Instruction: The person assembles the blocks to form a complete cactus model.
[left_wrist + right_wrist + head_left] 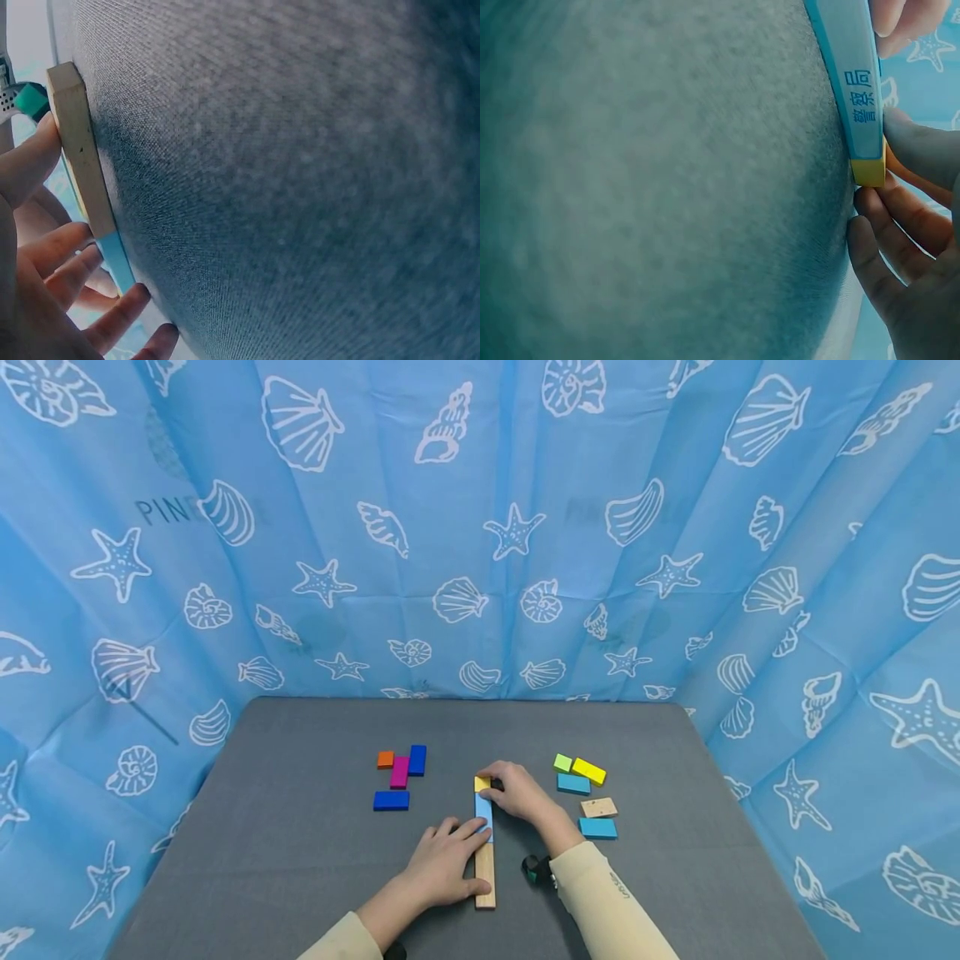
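Note:
A straight row of blocks lies on the table in front of me. At its near end is a plain wooden block [485, 860], then a light blue section [483, 807] printed with characters, then a yellow block [482, 784] at the far end. My left hand [442, 870] lies along the row's left side, thumb on the wooden part and spread fingertips at the blue part. With thumb and fingers, my right hand [519, 792] pinches the yellow end. In the right wrist view, the yellow block [868, 173] sits flush against the blue section's end.
On the left of the grey table [300, 860] lie an orange block [386, 760], a magenta block [400, 772] and two dark blue ones. To the right are a green block [562, 762], a yellow brick [589, 772], teal blocks and a wooden block [599, 808]. A blue shell-patterned curtain [480, 527] surrounds the table.

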Available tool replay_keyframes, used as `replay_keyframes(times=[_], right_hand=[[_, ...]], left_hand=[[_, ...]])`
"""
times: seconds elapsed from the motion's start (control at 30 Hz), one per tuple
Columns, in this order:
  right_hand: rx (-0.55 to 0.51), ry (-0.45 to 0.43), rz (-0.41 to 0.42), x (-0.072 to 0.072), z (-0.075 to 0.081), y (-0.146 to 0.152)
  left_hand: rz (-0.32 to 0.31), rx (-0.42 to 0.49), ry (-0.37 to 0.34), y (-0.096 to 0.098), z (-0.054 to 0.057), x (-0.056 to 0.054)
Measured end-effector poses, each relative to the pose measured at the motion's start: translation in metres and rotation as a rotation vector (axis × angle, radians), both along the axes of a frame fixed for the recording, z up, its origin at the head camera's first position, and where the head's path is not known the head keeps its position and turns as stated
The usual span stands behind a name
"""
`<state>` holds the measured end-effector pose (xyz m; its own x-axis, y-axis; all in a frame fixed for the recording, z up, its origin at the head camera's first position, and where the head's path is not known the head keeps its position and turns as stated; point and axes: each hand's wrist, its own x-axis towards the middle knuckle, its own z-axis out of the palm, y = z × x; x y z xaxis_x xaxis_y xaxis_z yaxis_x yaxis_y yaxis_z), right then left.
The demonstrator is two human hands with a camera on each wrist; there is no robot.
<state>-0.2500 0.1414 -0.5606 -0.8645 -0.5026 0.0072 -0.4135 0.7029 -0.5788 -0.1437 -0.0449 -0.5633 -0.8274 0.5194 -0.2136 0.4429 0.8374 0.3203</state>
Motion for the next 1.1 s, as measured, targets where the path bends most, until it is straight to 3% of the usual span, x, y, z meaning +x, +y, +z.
replay_keyframes(times=[0.5,0.8,1.1], right_hand=[[-0.031,0.021,0.019,0.0,0.006,0.004],[-0.076,0.105,0.03,0.017,0.025,0.016],[-0.123,0.136,-0.044,0.035,0.042,0.036]], left_hand=[[0.002,0.011,0.011,0.001,0.002,0.0],[0.003,0.002,0.013,0.002,0.001,-0.001],[0.027,-0.013,0.015,0.002,0.001,0.002]])
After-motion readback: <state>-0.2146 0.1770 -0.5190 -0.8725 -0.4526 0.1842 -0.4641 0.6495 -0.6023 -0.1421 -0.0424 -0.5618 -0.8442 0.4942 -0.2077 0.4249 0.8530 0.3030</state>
